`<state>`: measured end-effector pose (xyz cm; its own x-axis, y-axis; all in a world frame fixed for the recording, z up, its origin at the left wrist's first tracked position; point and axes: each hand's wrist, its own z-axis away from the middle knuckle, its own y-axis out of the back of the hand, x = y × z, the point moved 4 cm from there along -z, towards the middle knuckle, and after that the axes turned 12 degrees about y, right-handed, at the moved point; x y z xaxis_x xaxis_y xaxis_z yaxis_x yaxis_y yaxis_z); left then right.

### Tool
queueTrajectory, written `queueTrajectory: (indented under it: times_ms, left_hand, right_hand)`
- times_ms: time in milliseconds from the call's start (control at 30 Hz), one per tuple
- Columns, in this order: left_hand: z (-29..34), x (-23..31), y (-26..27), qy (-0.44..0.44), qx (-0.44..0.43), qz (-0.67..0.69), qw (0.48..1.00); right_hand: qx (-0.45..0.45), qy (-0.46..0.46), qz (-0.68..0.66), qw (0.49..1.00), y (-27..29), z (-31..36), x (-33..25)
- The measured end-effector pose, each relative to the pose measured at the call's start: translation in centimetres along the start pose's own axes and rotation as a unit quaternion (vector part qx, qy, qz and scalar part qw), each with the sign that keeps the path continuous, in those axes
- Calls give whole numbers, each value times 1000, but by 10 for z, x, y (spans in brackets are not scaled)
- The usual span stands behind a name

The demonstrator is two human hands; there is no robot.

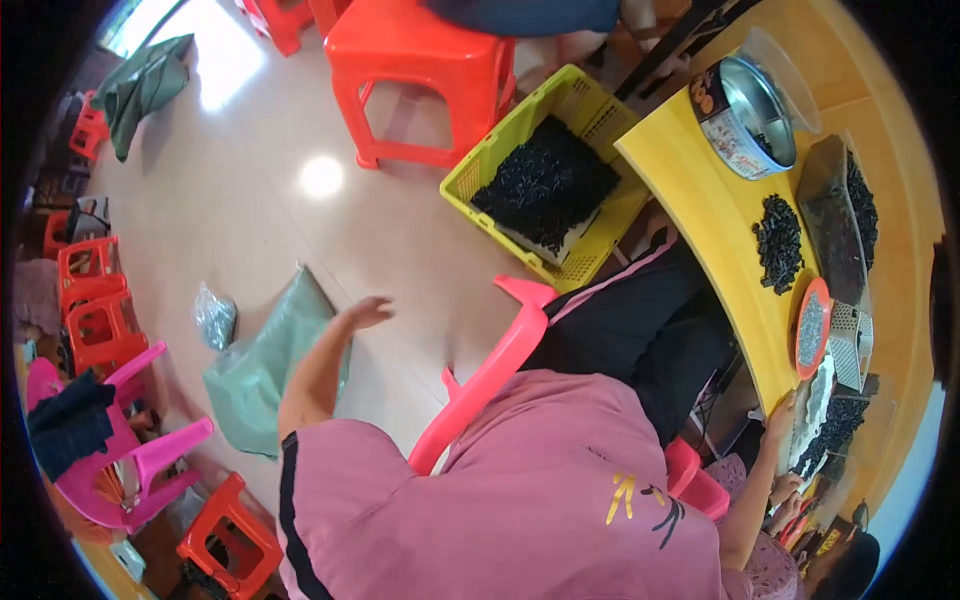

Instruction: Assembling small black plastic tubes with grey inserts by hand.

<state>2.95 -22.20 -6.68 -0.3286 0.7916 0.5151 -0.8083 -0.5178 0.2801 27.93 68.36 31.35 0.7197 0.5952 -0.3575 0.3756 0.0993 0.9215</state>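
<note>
One translucent green plastic sack [265, 380], lower-left of one yellow-green plastic crate [595, 105]. Left hand [373, 312]: open, also lower-left of crate. Right hand [780, 415]: lower-right of crate, beside one flat white piece [822, 387]; grip can't tell. One round orange-red dish [805, 371], right of crate.

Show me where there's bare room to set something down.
Floor: the patch between red stool, yellow crate and green sack. Yellow table: the strip between its near edge and the black heap. Crowded: around the right hand, where the red bowl and more black pieces bunch.
</note>
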Motion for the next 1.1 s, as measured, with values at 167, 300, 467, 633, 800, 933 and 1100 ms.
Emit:
queueTrajectory:
  times_ms: [167, 300, 467, 633, 800, 933, 1100]
  left_hand:
    - [-33, 211, 8, -48, 10, 419, 907]
    - [-63, 284, 24, -35, -110, 610, 784]
    - [-61, 283, 17, -15, -55, 602, 797]
    - [-58, 288, -26, -73, -78, 622, 776]
    - [-29, 346, -66, -128, -114, 432, 886]
    - [-90, 316, -85, -8, -136, 311, 941]
    - [-67, 350, -86, 15, -223, 373, 900]
  right_hand:
    - [-43, -48, -19, 998, 2, 9, -5]
    - [-29, -27, -89, 995, -1, 2, 16]
    - [-51, -51, -29, 997, 5, -5, 16]
    - [-47, -115, -75, 989, 10, -10, -24]
    - [-18, -142, -133, 981, 5, 2, -40]
    - [-36, -73, -111, 991, -1, -3, -36]
    - [-3, -118, -113, 987, 5, -5, -4]
